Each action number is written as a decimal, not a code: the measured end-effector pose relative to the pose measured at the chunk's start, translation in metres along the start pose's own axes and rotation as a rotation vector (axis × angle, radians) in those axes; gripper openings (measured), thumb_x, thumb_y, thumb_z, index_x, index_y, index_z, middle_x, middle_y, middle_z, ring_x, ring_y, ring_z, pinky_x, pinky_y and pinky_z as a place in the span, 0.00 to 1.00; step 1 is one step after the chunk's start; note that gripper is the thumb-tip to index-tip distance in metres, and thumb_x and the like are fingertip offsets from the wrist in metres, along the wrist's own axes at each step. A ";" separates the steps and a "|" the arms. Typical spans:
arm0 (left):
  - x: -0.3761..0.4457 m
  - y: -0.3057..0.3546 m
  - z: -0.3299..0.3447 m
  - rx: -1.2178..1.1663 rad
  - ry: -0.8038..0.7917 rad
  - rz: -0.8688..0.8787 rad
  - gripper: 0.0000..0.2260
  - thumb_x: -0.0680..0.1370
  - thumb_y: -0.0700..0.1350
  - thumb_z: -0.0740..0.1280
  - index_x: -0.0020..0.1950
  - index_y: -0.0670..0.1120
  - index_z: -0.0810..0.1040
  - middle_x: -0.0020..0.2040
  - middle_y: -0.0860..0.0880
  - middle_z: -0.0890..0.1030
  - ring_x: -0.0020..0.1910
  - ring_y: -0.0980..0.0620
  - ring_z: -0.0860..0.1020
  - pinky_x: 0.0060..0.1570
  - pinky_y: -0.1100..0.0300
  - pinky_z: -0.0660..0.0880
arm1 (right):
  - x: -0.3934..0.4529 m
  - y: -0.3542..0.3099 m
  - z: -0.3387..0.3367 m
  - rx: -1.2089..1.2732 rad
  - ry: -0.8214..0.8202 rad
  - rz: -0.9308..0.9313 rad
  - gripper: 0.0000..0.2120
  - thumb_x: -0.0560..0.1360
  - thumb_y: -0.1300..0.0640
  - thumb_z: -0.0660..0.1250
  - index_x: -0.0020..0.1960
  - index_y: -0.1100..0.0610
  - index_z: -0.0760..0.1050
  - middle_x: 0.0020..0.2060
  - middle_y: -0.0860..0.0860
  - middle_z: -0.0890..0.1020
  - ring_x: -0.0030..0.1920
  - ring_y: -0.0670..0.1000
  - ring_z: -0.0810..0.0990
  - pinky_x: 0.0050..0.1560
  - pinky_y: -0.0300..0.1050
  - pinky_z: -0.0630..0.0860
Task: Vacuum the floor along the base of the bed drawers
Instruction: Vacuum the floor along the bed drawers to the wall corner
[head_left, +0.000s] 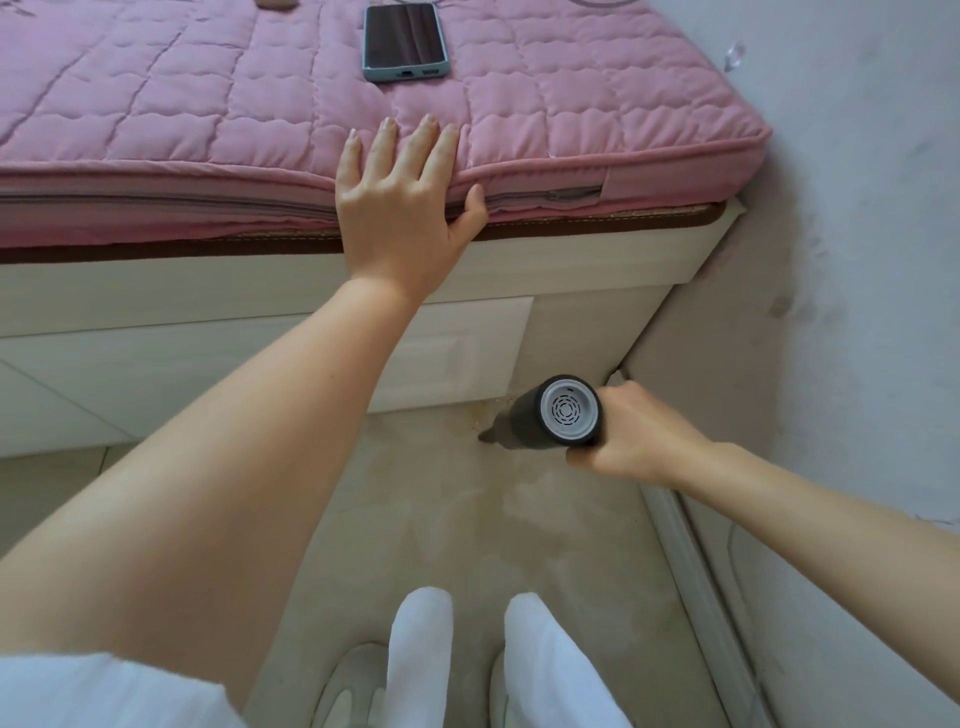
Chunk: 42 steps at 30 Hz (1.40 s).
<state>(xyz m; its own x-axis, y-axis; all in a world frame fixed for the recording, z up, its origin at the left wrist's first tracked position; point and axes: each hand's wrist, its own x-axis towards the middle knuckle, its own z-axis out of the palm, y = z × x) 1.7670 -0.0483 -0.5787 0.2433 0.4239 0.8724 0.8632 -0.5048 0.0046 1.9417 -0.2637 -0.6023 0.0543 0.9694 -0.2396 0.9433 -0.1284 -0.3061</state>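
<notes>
The right hand (631, 434) is wrapped around the rear of a handheld vacuum (550, 415), fingers curled round its dark body. The grey vented end cap faces the camera. The nozzle tip points down and away, and sits at or just above the floor (441, 519) near the base of the drawer (447, 358); whether it touches cannot be told.

The left hand (402, 200) lies flat on the edge of the pink mattress (208, 104) above the drawer, fingers spread and straight, thumb hooked against the mattress side. It appears to serve as a brace.

A phone (405, 41) lies face up on the mattress, well apart from the left hand.

Current step, as judged: vacuuming is under way at the end of the drawer nearest the wall (857, 208). Fine specks and a faint stain show on the floor just beside the nozzle.

Next move, as judged: draw the nozzle along the seam where the drawer meets the floor, away from the wall. Keep the tip low and close to the drawer face. The left hand will probably need to shift along the mattress edge as the body follows.
</notes>
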 end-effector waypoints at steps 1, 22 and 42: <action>0.000 0.000 0.000 0.001 -0.001 -0.001 0.21 0.80 0.58 0.60 0.67 0.49 0.80 0.65 0.48 0.81 0.66 0.41 0.77 0.67 0.40 0.70 | 0.002 -0.001 0.004 0.028 0.016 -0.001 0.10 0.64 0.52 0.67 0.34 0.50 0.65 0.26 0.46 0.71 0.35 0.56 0.74 0.32 0.45 0.69; -0.001 0.000 0.001 -0.011 -0.007 -0.001 0.21 0.81 0.58 0.60 0.67 0.49 0.80 0.66 0.48 0.80 0.67 0.41 0.77 0.68 0.40 0.69 | -0.002 -0.010 0.058 0.506 0.237 0.273 0.08 0.68 0.56 0.71 0.36 0.50 0.71 0.31 0.48 0.78 0.36 0.49 0.77 0.31 0.31 0.68; 0.000 -0.004 0.003 0.003 0.027 0.048 0.21 0.81 0.57 0.59 0.67 0.49 0.80 0.64 0.48 0.81 0.64 0.41 0.78 0.66 0.42 0.72 | -0.009 0.013 0.066 0.671 0.394 0.443 0.06 0.65 0.55 0.69 0.39 0.55 0.74 0.31 0.60 0.80 0.38 0.64 0.80 0.39 0.55 0.79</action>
<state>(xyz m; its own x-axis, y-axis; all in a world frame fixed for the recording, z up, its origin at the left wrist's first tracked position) 1.7644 -0.0442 -0.5803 0.2726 0.3790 0.8843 0.8521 -0.5219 -0.0390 1.9317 -0.2878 -0.6648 0.5926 0.7878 -0.1680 0.4261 -0.4835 -0.7646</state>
